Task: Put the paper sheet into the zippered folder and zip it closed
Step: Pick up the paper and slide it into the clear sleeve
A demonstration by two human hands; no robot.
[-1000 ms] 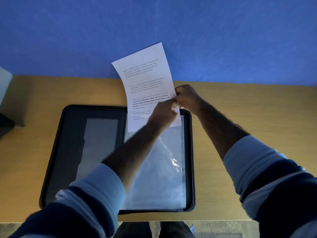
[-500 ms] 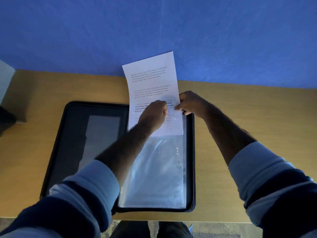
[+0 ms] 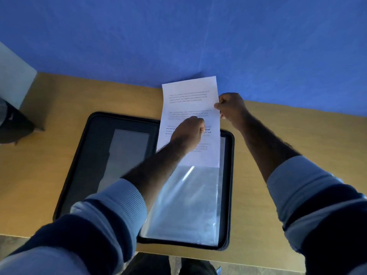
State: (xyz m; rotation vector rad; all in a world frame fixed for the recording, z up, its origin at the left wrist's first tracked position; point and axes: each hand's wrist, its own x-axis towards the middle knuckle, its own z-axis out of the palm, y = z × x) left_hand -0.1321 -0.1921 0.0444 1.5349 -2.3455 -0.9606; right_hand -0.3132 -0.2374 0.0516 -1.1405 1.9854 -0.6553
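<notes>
Paper sheet [image 3: 190,100] is part-way into the clear plastic sleeve [image 3: 184,203] on the right half of the open zippered folder [image 3: 99,155]; its near edge sits about a third of the way down the sleeve, its far half stands out past the folder's far rim. Folder lies flat on the wooden table [image 3: 278,135], unzipped.

Left hand [image 3: 187,133] is closed, knuckles up, over the middle of the sheet — whether it pinches the paper, the sleeve mouth or both, cannot tell. Right hand [image 3: 231,108] pinches the sheet's right edge, beyond the folder's far rim.

Risks, judged:
- Sheet fills nearly the sleeve's whole width; a skewed push could jam a near corner against a sleeve seam and buckle the paper.
- Unsupported far half is thin and already bows slightly — pushing from the far end rather than feeding near the mouth may fold it.
- Film could cling to the paper and drag, bunching the sleeve.
- If the sheet stops short, its far edge could foul the zip.

Materials: paper matte white, printed text, limp. Sleeve glossy, wrinkled, with glare streaks. Folder dark, rounded corners, raised rim; a grey panel on its left half. Table smooth, tan.
</notes>
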